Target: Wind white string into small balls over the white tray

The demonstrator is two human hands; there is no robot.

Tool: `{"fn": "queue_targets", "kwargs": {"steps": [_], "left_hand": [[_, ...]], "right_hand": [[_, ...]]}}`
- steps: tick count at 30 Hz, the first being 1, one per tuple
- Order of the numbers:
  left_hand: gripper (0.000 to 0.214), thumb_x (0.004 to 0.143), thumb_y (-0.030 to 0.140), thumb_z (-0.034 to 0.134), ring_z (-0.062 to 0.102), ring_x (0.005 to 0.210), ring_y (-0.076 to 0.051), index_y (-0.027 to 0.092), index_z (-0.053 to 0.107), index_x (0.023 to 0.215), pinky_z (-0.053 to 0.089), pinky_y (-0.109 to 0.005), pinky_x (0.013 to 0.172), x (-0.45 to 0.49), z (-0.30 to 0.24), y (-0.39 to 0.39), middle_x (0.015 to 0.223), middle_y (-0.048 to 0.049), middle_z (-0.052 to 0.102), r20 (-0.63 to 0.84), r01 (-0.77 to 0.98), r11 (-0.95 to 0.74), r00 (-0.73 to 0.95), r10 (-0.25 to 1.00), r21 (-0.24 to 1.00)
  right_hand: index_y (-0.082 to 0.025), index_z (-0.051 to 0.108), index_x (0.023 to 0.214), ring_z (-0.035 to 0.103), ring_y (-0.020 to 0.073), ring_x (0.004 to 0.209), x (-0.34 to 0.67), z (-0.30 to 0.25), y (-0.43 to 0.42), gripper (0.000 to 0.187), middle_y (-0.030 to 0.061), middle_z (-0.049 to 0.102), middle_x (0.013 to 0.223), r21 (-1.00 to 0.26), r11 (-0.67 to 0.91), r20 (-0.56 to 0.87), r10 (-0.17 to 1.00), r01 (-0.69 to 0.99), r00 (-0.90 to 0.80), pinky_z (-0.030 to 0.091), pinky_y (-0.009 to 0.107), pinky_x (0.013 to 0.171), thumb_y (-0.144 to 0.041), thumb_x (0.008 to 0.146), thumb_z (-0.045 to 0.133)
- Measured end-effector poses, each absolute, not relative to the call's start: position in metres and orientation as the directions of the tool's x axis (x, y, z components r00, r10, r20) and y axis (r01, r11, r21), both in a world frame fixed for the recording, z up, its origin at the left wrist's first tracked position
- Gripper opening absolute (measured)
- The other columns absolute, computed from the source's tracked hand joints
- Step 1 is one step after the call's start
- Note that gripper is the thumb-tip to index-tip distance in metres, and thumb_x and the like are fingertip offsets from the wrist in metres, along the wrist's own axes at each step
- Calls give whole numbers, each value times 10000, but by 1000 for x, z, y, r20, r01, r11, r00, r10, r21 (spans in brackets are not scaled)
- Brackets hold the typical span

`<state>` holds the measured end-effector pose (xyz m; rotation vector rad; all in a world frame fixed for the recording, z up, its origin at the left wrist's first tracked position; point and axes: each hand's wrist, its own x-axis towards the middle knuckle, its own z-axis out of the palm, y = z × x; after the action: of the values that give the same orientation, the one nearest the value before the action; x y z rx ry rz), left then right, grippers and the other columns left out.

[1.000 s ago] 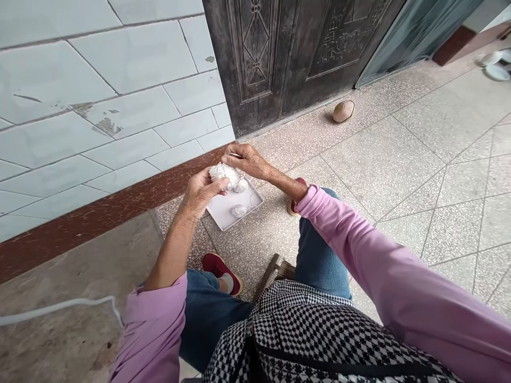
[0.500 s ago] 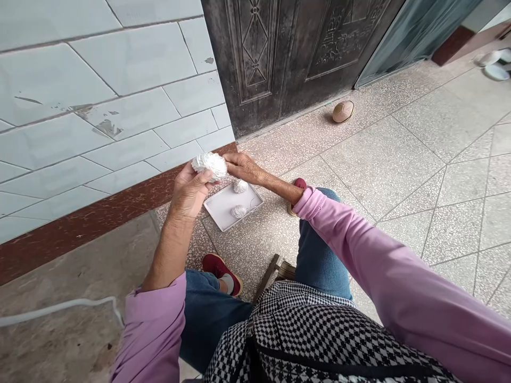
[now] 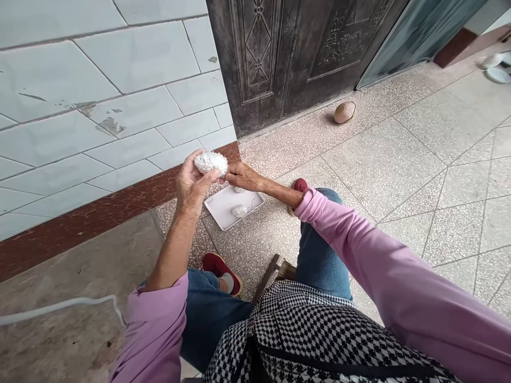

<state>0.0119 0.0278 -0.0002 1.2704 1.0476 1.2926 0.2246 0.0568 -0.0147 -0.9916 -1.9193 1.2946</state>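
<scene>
A fluffy white ball of yarn (image 3: pixel 211 162) is held up in front of me in my left hand (image 3: pixel 192 183), with the thumb on its near side and the fingers behind it. At the ball's right edge is my right hand (image 3: pixel 242 176), its fingers pinched together. Whether a strand lies between those fingertips is too small to tell. Below both hands, a shallow white tray (image 3: pixel 219 208) rests on the floor. One small wound white ball (image 3: pixel 239 211) sits in it with a loose strand, and another ball (image 3: pixel 239 189) is mostly hidden behind my right hand.
A tiled wall (image 3: pixel 131 119) rises at the left, beside a dark carved door (image 3: pixel 275 64). A pinkish-tan ball (image 3: pixel 344 112) lies by the doorsill. A white hose (image 3: pixel 67 304) crosses the floor at the left. My red shoes (image 3: pixel 215 266) flank the tray's near side.
The yarn ball has turned a little in my left hand. My right hand has shifted slightly down, now covering most of the farther ball in the tray.
</scene>
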Motion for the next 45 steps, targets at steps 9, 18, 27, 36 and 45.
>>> {"fn": "queue_targets", "kwargs": {"steps": [9,18,27,36,45], "left_hand": [[719,819,618,1173,853,1364,-379,347,814,1381,792,-486,1036,5,0,33,1407,-112,866,124,-180,-113,52,991,977],[719,762,619,1242,845,1201,-323,304,864,1285,749,-375,906,10,-9,35,1330,-114,855,127,-325,-122,-3,992,938],[596,846,620,1192,866,1160,-319,240,892,1193,776,-447,978,7,0,31,1239,-137,890,87,-357,-63,53,995,932],[592,706,551,1271,881,1119,-321,253,888,1045,788,-423,902,11,3,31,1168,-117,906,70,-330,-67,-1,998,941],[588,724,619,1195,874,1071,-303,273,852,1054,756,-397,885,8,-6,37,1075,-72,892,91,-175,-120,-163,982,977]], "right_hand": [[-173,737,944,457,142,709,223,15,36,487,-78,417,653,-997,-30,-60,858,66,-510,383,279,648,-441,1325,880],[-173,713,1020,404,108,686,209,-1,37,685,-98,415,695,-998,45,63,849,-46,-524,310,227,622,-785,1323,771],[-168,767,1106,384,126,687,215,27,30,309,-100,445,668,-991,-121,-133,865,56,-484,268,291,636,-322,1374,780],[-174,760,1051,364,121,621,213,16,32,440,-106,423,636,-992,-94,-122,862,81,-493,251,315,602,-474,1370,803],[-184,704,1100,619,185,837,205,-8,20,279,-10,659,889,-888,354,85,752,292,-654,478,303,843,-138,1348,585]]}}
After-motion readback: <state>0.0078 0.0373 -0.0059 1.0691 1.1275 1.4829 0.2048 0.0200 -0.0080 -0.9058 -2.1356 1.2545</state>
